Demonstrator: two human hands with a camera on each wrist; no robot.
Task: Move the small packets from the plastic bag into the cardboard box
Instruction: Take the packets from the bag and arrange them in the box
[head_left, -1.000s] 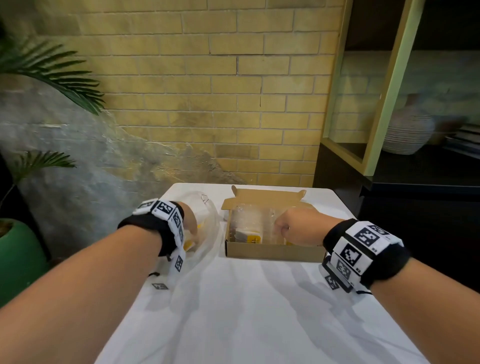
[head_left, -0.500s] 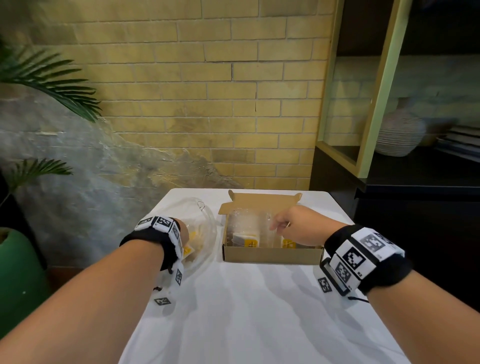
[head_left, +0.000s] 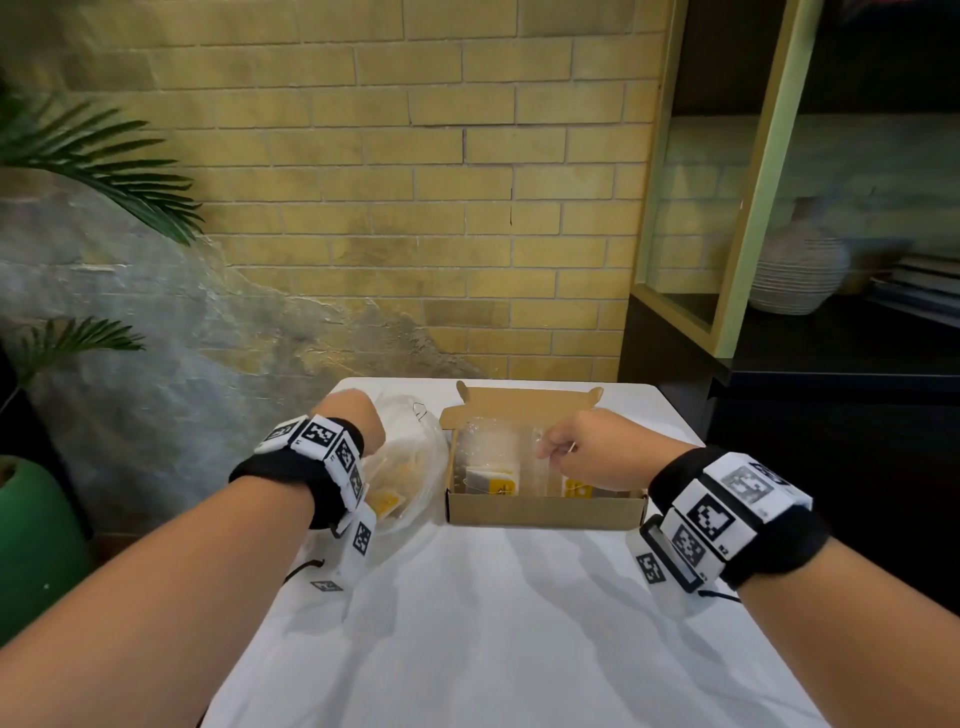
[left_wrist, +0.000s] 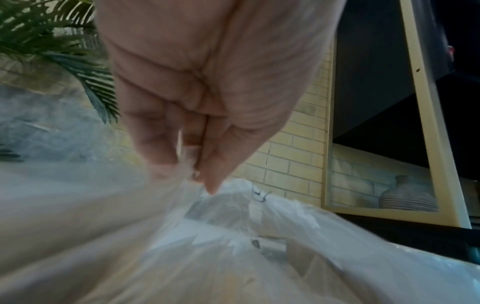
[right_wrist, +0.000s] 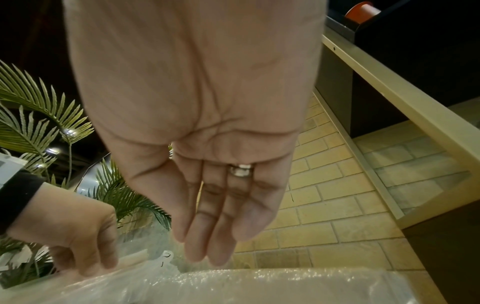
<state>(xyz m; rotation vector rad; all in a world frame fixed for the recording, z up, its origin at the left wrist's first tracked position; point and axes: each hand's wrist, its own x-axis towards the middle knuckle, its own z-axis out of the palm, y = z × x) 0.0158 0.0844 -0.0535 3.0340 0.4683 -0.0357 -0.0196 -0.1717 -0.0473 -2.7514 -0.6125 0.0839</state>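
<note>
An open cardboard box (head_left: 540, 512) stands at the far middle of the white table (head_left: 493, 623). Small clear packets with yellow labels (head_left: 493, 480) stand upright inside it. My right hand (head_left: 550, 449) hovers over the box. In the right wrist view its fingers (right_wrist: 207, 253) hang straight and close together above the clear packet tops (right_wrist: 259, 288), holding nothing. Left of the box lies the clear plastic bag (head_left: 415, 457) with more yellow packets (head_left: 387, 501) in it. My left hand (head_left: 353, 415) pinches the bag's rim (left_wrist: 259, 205) between thumb and fingers (left_wrist: 197, 176).
A dark cabinet with a pale green frame (head_left: 831, 415) stands close to the table's right side, with a ribbed vase (head_left: 795, 275) on its shelf. A green pot (head_left: 31, 530) and palm leaves are on the left. A brick wall rises behind the table.
My left hand has moved up and farther along the bag, pulling its rim up. My right hand has risen a little out of the box and its fingers have straightened.
</note>
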